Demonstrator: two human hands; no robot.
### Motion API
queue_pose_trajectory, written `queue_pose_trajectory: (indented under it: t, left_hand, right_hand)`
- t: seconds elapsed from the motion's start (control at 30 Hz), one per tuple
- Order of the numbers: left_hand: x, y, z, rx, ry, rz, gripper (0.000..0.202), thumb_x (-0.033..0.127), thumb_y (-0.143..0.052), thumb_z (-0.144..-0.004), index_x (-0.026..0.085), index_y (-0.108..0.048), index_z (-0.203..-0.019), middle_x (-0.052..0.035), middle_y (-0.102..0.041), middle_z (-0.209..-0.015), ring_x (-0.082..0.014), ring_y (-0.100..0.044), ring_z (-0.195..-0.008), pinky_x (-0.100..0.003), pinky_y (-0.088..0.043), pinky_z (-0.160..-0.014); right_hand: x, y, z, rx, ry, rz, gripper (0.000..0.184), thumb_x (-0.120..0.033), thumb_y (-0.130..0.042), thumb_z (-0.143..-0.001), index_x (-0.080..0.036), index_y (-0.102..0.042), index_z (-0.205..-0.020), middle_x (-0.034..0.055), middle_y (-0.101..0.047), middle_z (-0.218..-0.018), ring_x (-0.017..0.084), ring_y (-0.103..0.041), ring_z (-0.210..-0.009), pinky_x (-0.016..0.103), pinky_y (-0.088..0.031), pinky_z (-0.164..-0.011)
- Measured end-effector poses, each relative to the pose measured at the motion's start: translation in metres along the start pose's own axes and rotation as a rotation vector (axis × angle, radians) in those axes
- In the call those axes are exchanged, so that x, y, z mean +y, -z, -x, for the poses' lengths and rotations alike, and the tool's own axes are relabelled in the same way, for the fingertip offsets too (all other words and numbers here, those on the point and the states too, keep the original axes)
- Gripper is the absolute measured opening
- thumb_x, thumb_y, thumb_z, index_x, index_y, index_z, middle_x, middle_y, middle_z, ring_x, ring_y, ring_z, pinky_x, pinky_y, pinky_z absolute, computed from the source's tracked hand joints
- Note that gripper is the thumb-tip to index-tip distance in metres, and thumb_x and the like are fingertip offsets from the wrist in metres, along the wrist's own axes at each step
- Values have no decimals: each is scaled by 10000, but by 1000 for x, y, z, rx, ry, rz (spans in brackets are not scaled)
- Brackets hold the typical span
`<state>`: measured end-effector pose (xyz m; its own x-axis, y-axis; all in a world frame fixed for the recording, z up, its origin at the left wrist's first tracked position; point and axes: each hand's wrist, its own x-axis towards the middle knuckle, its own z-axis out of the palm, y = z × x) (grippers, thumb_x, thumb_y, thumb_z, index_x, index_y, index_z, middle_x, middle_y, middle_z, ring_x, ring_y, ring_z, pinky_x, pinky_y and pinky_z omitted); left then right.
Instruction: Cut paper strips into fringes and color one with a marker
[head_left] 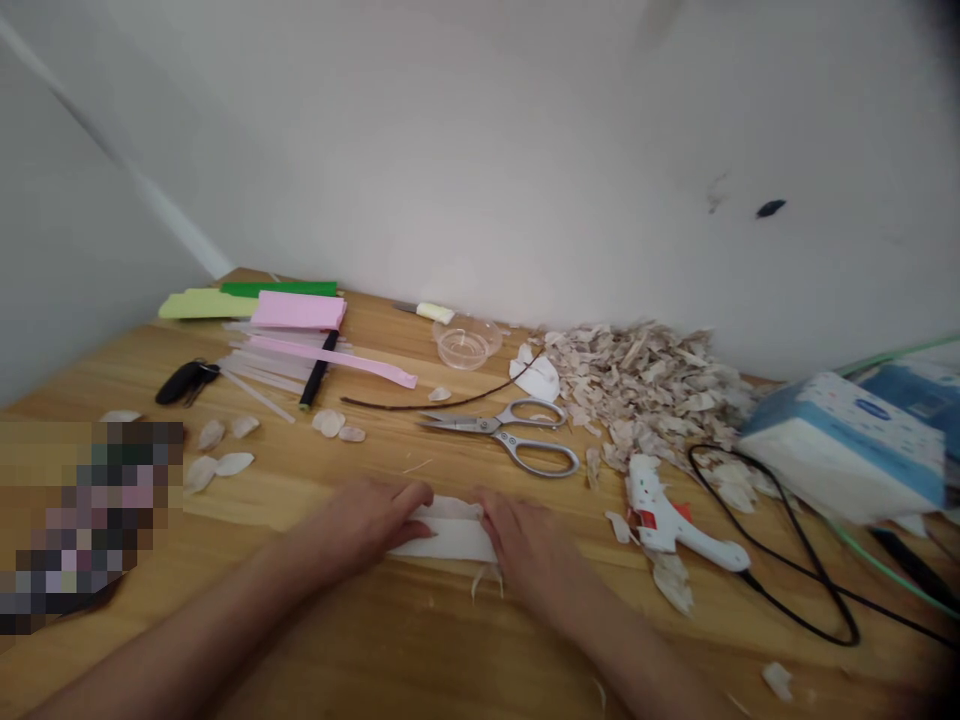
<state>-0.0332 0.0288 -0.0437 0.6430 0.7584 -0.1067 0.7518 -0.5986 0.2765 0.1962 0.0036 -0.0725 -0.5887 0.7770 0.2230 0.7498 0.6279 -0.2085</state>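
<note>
One right hand (529, 550) near glue gun (679, 525)

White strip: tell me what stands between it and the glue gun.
The right hand lies on the white strip, between it and the glue gun; a pale flake also sits on the wood beside the gun.

The left hand (360, 525) and right hand (525, 550) hold a white paper strip (450, 530) against the wooden bench (390, 640), with steel scissors (499, 435), a white hot glue gun (675, 525) and a pile of papery flakes (645, 390) just beyond.
</note>
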Motion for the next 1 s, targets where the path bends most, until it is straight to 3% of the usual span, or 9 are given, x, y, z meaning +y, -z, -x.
queue_pose_trajectory:
  t: [0.37, 0.7, 0.8, 0.9, 0.93, 1.0]
  left_hand:
    - [0, -10, 4, 42, -72, -120, 270, 354, -366, -921, 183, -563, -988, -65, -697, -819, -224, -664, -710, -286, -453, -590]
    - [-1, -19, 3, 192, -157, -233, 255, 324, -387, -920, 156, -566, -989, -66, -683, -803, -222, -654, -668, -296, -468, -544]
    - [4, -21, 5, 278, -251, -243, 245, 253, -373, -927, 141, -576, -1006, -89, -679, -909, -236, -640, -836, -358, -501, -702]
    - [16, -23, 11, 417, -442, -212, 248, 141, -384, -914, 133, -567, -1081, -85, -657, -1077, -230, -561, -1071, -416, -387, -979]
    - [22, -23, 13, 418, -489, -195, 264, 148, -392, -914, 135, -554, -1122, -76, -639, -1135, -228, -519, -1137, -413, -342, -1028]
    - [32, -24, 18, 311, -518, -194, 324, 238, -412, -917, 130, -505, -1209, -69, -583, -1241, -227, -468, -1202, -385, -329, -1051]
  right_hand:
    - [-2, -3, 5, -44, 98, 58, 450, -31, -378, -823, -98, -360, -1267, 133, -583, -1021, 222, -572, -827, 362, -472, -725]
    - [-3, -5, 6, 45, 174, 167, 409, -21, -390, -808, -77, -399, -1213, 119, -593, -934, 221, -562, -741, 365, -473, -667]
    - [-3, -5, 6, 55, 173, 167, 404, -28, -403, -814, -84, -397, -1214, 106, -591, -918, 216, -556, -737, 358, -468, -667]
    - [-3, -5, 6, 55, 176, 163, 426, -20, -402, -801, -84, -392, -1222, 97, -587, -908, 213, -549, -736, 349, -462, -663]
    - [-2, -5, 6, 60, 180, 158, 428, -22, -400, -800, -85, -390, -1223, 96, -586, -909, 212, -548, -733, 347, -460, -659]
    - [-2, -5, 7, 77, 186, 147, 417, -31, -390, -809, -85, -389, -1223, 91, -585, -898, 210, -545, -724, 340, -456, -646]
